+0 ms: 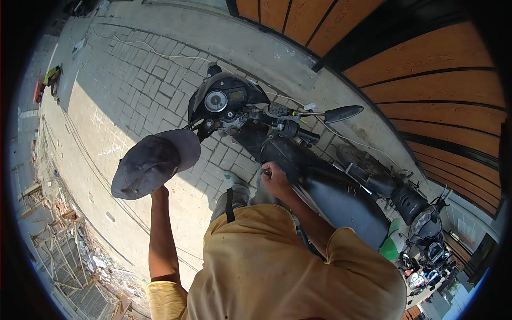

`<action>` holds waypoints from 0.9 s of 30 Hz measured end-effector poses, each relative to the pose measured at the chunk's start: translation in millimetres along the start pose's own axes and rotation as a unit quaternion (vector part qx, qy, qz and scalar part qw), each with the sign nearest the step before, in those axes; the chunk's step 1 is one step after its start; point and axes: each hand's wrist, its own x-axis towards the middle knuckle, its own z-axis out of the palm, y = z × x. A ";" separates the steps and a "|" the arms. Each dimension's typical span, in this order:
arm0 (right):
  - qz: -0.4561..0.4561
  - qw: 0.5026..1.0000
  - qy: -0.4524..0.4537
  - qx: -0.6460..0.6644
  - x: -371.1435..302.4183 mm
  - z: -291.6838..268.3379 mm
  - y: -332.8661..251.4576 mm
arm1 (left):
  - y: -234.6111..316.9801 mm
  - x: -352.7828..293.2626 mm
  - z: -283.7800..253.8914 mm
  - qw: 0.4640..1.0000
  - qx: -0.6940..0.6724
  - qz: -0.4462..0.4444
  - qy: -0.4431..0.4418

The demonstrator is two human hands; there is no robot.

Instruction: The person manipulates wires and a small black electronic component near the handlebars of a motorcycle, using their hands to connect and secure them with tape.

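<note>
A dark grey baseball cap (pixel 148 165) is in my left hand (pixel 159 193), which grips it at its lower edge; the cap hides most of the fingers. The cap's brim points right, toward the handlebar of a black motorcycle (pixel 341 197), and covers the left end of that handlebar from sight. My right hand (pixel 276 180) is closed beside the motorcycle's tank, with a small dark thing at the fingertips too small to make out. Near the bars are the round speedometer (pixel 215 101) and the right mirror (pixel 344 114).
A wood-slatted gate (pixel 426 101) with black framing runs along the right. More parked motorcycles (pixel 426 224) stand behind mine. Paving blocks (pixel 160 74) lie ahead, and a thin cable (pixel 176 56) crosses them. Wooden debris (pixel 64 240) is at lower left; a person (pixel 52 77) is far left.
</note>
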 end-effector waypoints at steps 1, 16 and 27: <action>0.012 0.996 -0.093 0.011 -3.1 -5.4 -40.1 | -1.8 -0.5 2.0 1.000 -0.001 0.001 0.005; 0.037 0.907 0.060 0.414 143.8 -26.6 -171.8 | 2.6 -1.7 28.7 0.994 0.013 0.015 0.108; -0.073 0.956 0.259 0.116 171.4 5.1 -152.7 | -26.1 -6.1 25.6 0.992 0.126 0.014 0.019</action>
